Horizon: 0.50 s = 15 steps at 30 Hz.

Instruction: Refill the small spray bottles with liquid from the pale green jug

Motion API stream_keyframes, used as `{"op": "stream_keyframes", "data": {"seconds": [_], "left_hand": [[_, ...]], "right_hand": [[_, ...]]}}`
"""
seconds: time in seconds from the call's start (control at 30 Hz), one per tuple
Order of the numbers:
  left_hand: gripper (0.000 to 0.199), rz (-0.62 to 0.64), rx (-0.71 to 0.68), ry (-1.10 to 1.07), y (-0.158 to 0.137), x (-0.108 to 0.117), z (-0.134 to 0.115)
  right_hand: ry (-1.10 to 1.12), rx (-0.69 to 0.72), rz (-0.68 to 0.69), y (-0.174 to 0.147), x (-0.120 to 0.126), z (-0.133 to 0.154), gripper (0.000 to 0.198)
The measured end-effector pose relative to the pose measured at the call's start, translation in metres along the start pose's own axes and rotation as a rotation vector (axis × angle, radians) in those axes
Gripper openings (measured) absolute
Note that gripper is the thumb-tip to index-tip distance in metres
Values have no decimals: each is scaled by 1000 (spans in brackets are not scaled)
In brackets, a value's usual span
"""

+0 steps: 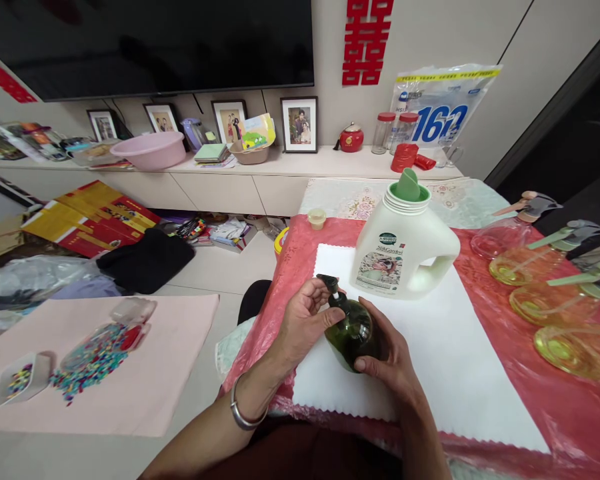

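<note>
Right hand (387, 363) cups a round dark-green bottle (353, 332) from below and the side, grip wrapped shut around its body. Bottle sits low over the near part of the white mat (445, 360), tilted with its neck toward the upper left. Left hand (305, 323), silver bangle (243, 410) on the wrist, has its grip pinching the black pump top (329, 283) at the bottle's neck.

The mat lies on a red plastic cover (300, 267) over the desk. Just behind the hands: a white detergent jug (403, 250), upright, green spout open, handle to the right. A small yellowish cap (317, 217) sits further back on the red cover, apart from the jug. Along the right edge: a row of clear yellow-tinted spray bottles (550, 293), lying tilted.

On the left, a pink mat (145, 380) on the floor with loose coloured beads (87, 363) and clear boxes. Far back: a sideboard (260, 170) with photo frames, a pink basin (150, 150), a red pot and jars.
</note>
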State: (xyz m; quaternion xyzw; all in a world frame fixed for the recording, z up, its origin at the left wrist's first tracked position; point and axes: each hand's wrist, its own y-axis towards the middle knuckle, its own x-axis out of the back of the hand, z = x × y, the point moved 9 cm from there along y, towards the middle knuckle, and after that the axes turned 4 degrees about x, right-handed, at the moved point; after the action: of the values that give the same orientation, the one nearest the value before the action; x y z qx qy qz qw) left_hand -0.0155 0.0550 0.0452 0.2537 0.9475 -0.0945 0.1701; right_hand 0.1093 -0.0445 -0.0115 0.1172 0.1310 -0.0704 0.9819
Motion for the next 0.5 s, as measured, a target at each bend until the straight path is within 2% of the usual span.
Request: {"op": "stream_keyframes", "data": {"seconds": [0.13,0.33,0.43,0.5], "left_hand": [[55,17,3,-17,0,0,-2],[48,130,15,-22,-3,-6,0],[50,239,57,-5,-6,-13,0],[59,352,84,57,-10,-18,-1]], "right_hand": [[33,1,17,-1,-3,3,84],[103,-13,55,-3,-5,6,84],[163,0,100,-1,-9,11,84],[197,-4,145,0,-15,15,82]]}}
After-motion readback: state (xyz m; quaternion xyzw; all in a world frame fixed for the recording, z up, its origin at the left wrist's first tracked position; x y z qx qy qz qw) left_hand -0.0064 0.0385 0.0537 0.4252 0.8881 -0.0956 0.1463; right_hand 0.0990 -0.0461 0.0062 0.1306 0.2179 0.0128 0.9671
